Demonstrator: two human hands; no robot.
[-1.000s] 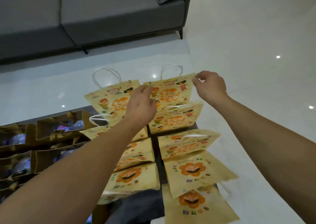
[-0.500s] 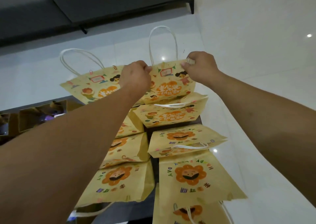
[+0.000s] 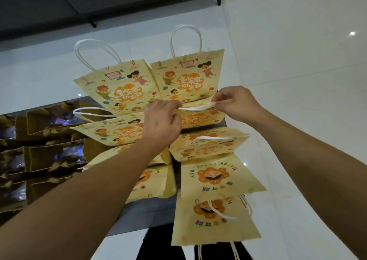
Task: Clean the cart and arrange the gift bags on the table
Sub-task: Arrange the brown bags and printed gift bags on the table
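Now, left hand [image 3: 161, 121] and right hand [image 3: 236, 103] both pinching flat paper bag's [image 3: 200, 118] white twisted-cord handle [image 3: 195, 107].

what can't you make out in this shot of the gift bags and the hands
Head view:
- Left column of yellow bags: nearer ones covered by the left arm.
- Left hand: fingertips curled out of sight, grip on the white handle unclear.
- Brown bags: cut by the left edge, contents dim and blurred.
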